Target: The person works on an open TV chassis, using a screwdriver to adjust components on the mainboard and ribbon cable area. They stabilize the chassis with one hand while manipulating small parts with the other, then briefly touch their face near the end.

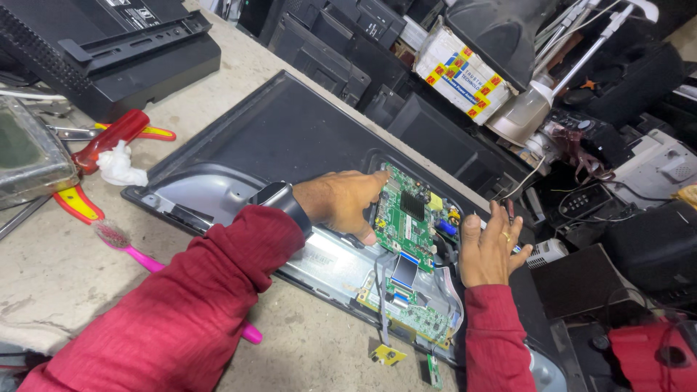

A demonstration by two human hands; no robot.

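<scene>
The left hand (345, 203) is gripping the edge of the green circuit board (408, 218), fingers curled round it, lifting it off the back of the flat TV panel (290, 138). The right hand (490, 247) is half closed on a thin tool; tip hidden. Risk imo: ribbon cable (404, 271) w/ lower board (414, 313) is looking attached, so hard pulling could tear it.

Head camera looks steeply down, close over the workbench (65, 276) (single view only).
</scene>
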